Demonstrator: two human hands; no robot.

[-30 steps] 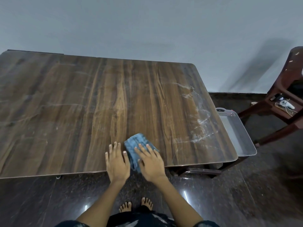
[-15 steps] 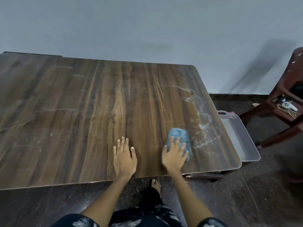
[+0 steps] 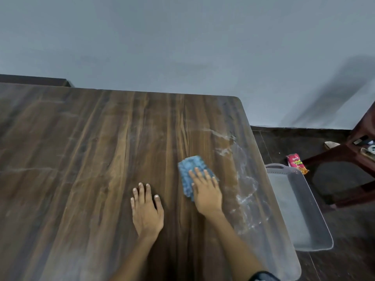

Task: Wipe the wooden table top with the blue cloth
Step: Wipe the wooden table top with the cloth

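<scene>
The table top (image 3: 101,159) looks partly wiped: right hand (image 3: 207,191) presses the blue cloth (image 3: 190,169) flat, left hand (image 3: 147,209) rests empty, white smears (image 3: 243,179) remain.

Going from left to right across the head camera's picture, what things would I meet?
Left hand flat on the wooden table top → blue cloth under the right hand → whitish smears → grey plastic tray → pink snack packet → brown chair.

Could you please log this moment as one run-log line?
task: wipe table | right hand: flat on blue cloth | left hand: flat on wooden table top | whitish smears beside cloth
</scene>
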